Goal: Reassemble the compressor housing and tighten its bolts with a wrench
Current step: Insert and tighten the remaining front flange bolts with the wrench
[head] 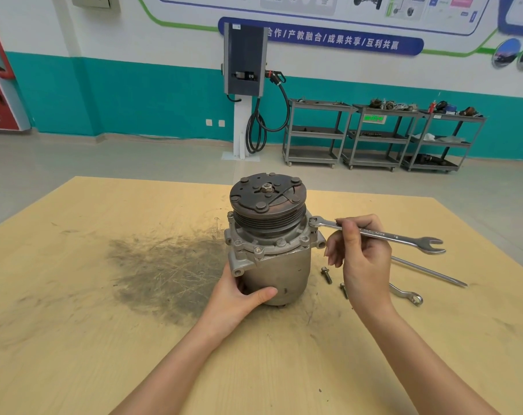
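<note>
left hand [239, 290] hugs compressor [272, 253] | right hand [363, 253] grips wrench [377, 233] on bolt | might slip off if tilted

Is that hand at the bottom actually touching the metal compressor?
Touching. The head view shows the left hand wrapped round the compressor body's lower part, thumb pressed flat on its front.
</note>
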`<state>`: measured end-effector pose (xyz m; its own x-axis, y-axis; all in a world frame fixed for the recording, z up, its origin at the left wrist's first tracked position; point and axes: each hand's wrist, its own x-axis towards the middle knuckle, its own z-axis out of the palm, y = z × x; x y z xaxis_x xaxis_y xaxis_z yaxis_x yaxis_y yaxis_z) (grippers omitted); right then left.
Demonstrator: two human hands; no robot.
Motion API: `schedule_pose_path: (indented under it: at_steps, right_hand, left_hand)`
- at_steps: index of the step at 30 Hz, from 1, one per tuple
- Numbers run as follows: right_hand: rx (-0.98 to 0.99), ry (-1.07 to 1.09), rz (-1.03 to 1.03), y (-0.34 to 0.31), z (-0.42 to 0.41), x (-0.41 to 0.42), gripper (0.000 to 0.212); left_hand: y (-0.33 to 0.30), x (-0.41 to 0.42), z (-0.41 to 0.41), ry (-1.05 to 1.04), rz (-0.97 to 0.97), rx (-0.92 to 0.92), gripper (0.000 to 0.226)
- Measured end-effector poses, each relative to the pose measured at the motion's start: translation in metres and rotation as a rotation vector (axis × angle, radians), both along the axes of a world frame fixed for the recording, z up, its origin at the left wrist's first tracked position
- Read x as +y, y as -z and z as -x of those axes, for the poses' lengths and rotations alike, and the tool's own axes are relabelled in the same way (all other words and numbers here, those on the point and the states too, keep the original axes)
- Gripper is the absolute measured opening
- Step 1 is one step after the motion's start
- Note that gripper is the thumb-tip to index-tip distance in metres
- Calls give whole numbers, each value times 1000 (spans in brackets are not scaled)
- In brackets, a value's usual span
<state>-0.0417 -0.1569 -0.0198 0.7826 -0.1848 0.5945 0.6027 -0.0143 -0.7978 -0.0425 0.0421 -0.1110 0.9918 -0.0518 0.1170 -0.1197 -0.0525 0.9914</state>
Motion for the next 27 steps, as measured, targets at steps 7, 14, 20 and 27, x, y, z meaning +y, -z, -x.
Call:
schedule_pose_path:
  at_steps: [7, 14, 20, 27]
  right_hand:
    - [132, -89, -131, -4, -7, -4, 42]
    - [259, -120, -204, -12, -21, -7, 40]
    - [-71, 34, -13, 5, 0, 5, 20]
    - [-171, 290, 329, 15, 10, 13, 24]
  left_hand:
    - [0, 0, 0, -2, 4, 6, 118]
    - [1, 0, 0, 1, 10, 3, 122]
    - [4, 0, -3, -9, 14, 3, 115]
    - [6, 0, -3, -12, -1, -1, 111]
